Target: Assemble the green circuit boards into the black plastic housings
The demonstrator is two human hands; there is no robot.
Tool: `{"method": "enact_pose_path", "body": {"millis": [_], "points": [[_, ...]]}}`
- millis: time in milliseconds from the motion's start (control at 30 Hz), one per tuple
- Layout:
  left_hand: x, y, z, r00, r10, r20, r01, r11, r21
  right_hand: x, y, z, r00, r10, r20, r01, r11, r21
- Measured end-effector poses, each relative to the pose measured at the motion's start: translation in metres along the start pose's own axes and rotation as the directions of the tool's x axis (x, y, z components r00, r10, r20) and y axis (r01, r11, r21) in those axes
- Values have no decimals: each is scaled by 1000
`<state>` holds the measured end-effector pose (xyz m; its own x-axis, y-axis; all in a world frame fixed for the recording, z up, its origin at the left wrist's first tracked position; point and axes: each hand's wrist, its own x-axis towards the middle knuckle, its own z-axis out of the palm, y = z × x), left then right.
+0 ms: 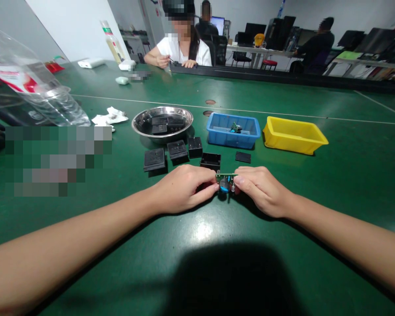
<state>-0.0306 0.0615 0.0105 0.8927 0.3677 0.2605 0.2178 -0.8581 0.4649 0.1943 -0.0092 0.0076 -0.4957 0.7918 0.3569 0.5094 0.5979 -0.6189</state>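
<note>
My left hand (184, 188) and my right hand (261, 189) meet over the green table (197, 245), fingers closed. Between their fingertips they pinch a small green circuit board (226, 181) with a blue round part, one hand on each end. Just beyond the hands sit an open black plastic housing (210, 160) and a flat black lid (242, 157). Several more black housings (154, 159) lie to the left of them.
A steel bowl (162, 122) holds more black parts. A blue bin (233, 130) with a small board and a yellow bin (293, 135) stand behind. A clear bottle (36, 87) and crumpled paper (109, 117) are at left. Other people sit across the table.
</note>
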Motion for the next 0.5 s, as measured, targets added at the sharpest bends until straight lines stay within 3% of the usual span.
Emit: {"method": "enact_pose_path", "body": {"millis": [500], "points": [[-1,3,-3,993,-115,13,115,992,-53,-1,2,-1,999,31,21,-31,1000,4]]}}
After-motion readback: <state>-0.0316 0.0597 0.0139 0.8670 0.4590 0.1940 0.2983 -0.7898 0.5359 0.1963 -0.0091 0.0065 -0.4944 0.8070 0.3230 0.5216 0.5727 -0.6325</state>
